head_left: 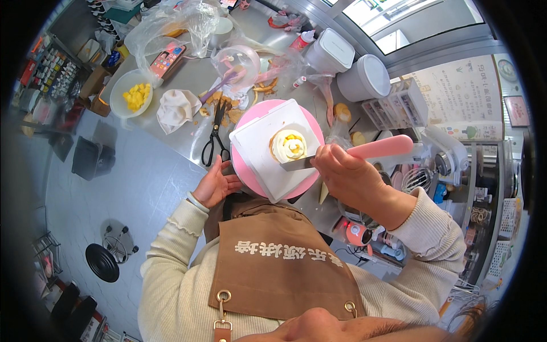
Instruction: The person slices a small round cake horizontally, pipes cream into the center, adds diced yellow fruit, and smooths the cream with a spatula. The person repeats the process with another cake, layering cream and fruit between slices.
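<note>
A small round cake topped with white cream and yellow fruit pieces sits on a square white board. Under the board is a round pink turntable. My right hand is closed around a pink-handled icing spatula, whose metal blade reaches the near right side of the cake. Whether the blade touches the cream I cannot tell. My left hand is open, its fingers stretched out at the turntable's near left rim.
Black scissors lie left of the turntable. Beyond are a crumpled white cloth, a bowl of yellow fruit cubes, a phone and fruit peelings. White tubs stand at the back right. A whisk is at right.
</note>
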`<action>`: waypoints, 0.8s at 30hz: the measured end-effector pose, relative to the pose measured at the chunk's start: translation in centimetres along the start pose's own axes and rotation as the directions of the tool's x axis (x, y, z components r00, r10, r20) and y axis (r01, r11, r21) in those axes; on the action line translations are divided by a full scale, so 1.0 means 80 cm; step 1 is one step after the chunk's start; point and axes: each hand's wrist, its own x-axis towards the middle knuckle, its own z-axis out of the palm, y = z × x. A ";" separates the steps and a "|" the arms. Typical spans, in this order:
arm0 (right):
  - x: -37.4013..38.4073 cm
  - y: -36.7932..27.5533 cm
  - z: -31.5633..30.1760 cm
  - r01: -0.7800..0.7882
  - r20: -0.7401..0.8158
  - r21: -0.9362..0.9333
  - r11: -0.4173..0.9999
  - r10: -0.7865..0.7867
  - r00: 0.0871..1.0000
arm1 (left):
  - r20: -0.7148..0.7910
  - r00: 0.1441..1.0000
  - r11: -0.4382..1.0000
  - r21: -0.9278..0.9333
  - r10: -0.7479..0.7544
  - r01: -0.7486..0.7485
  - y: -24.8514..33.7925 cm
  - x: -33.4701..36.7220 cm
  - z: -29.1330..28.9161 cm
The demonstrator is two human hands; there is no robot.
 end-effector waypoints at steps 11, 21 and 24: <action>-0.008 0.002 0.007 0.087 0.018 0.001 0.996 -0.087 0.996 | -0.066 0.971 0.967 -0.102 0.229 -0.235 -0.004 0.000 0.000; -0.016 0.003 0.014 0.138 0.011 0.013 0.990 -0.139 0.990 | -0.025 0.979 0.976 -0.069 0.204 -0.205 -0.006 0.014 -0.001; -0.021 0.001 0.017 0.163 0.022 0.029 0.986 -0.164 0.986 | 0.010 0.975 0.975 -0.011 0.224 -0.223 -0.001 0.013 -0.008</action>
